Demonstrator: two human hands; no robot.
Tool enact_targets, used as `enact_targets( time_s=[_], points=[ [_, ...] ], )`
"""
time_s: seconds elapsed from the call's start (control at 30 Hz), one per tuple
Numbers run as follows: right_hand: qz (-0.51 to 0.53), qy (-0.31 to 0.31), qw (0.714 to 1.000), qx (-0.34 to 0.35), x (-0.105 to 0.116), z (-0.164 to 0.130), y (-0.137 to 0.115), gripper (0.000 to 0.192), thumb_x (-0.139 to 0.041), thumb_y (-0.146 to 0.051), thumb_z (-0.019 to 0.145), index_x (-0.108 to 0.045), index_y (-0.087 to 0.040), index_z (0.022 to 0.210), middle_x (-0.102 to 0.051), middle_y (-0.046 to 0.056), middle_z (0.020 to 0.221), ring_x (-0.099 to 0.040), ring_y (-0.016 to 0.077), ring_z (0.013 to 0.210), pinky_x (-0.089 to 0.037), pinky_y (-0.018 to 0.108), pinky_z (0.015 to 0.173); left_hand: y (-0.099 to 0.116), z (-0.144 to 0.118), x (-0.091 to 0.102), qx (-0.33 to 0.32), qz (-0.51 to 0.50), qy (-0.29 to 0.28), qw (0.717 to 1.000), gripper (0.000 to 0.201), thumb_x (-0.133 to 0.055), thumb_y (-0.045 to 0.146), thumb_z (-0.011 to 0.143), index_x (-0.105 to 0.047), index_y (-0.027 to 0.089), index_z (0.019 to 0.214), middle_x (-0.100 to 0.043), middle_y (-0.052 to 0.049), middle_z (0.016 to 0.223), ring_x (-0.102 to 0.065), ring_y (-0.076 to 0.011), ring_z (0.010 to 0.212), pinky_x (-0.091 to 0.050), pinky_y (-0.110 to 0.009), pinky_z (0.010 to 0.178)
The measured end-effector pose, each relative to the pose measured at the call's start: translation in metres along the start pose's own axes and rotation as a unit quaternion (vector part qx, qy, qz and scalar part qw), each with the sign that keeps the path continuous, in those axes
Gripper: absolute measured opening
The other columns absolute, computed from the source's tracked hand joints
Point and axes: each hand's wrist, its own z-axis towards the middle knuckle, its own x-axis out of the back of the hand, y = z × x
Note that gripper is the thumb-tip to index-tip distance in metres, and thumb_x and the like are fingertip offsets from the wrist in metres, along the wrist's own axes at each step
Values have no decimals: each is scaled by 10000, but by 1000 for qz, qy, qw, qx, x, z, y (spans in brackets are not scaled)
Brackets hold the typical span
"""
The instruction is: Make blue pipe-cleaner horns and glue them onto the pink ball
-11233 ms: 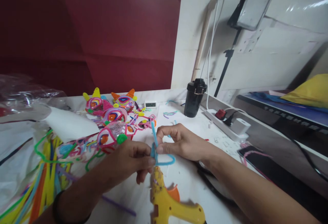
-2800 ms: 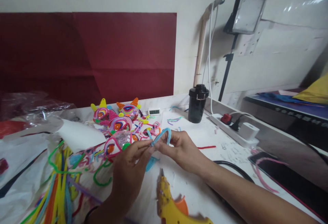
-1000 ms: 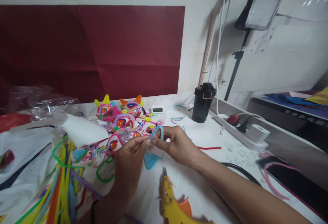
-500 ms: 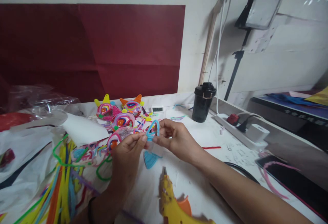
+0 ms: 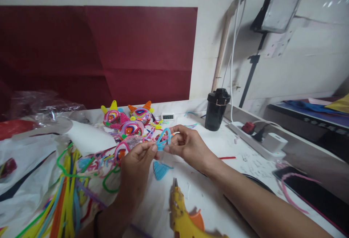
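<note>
While the left hand (image 5: 137, 160) pinches one end of a bent blue pipe cleaner (image 5: 163, 138), the right hand (image 5: 188, 145) grips its loop from the right, holding it above the white surface (image 5: 218, 180). Just below lies a blue folded piece (image 5: 160, 169); nearer sits a yellow glue gun (image 5: 182, 216).

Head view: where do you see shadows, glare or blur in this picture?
Head view: the black stand casts a broad grey shadow on the wall; the plastic bag shows glare; the yellow glue gun and forearms at the bottom edge look soft; both hands, left hand and right hand, and the blue pipe cleaner look sharp.
</note>
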Motion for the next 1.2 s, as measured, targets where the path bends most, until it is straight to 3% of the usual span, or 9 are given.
enact_targets(
  time_s=[0.2,0.5,0.83,1.07,1.2],
  points=[
    [32,-11,999,-9,0,0,2,418,-792,-280,554,-551,-162,874,-607,-33,676,-519,91,526,-383,226,525,1,0,1,-16,15,-13,1000,139,-643,302,729,-668,166,737,-629,27,560,-581,-121,551,-451,-202,530],
    [65,-33,997,-13,0,-1,-1,410,-827,-301,523,-559,-182,809,-627,-42,647,-579,120,549,-448,255,582,0,0,-2,21,-62,-64,996,192,-633,339,743,-633,162,817,-633,15,618,-594,-137,646,-469,-223,625],
    [41,-51,998,-13,1,-1,3,379,-806,-297,565,-557,-174,823,-542,-66,554,-523,110,511,-393,245,539,-2,2,-1,9,-9,-73,997,182,-625,309,754,-599,168,641,-543,48,531,-504,-98,550,-400,-194,552],
    [-40,-42,998,21,3,1,2,144,-677,-278,683,-630,-143,695,-577,-16,594,-497,117,576,-381,266,601,-1,2,-3,15,-37,-67,997,224,-626,322,750,-561,165,605,-528,44,533,-484,-99,557,-390,-199,553],
    [-37,-49,998,18,3,0,-1,138,-681,-268,673,-649,-134,674,-573,-17,594,-492,114,584,-385,258,608,-2,1,-4,54,-61,-84,993,152,-664,292,701,-591,161,676,-541,46,534,-487,-104,554,-385,-202,539]
  ],
)
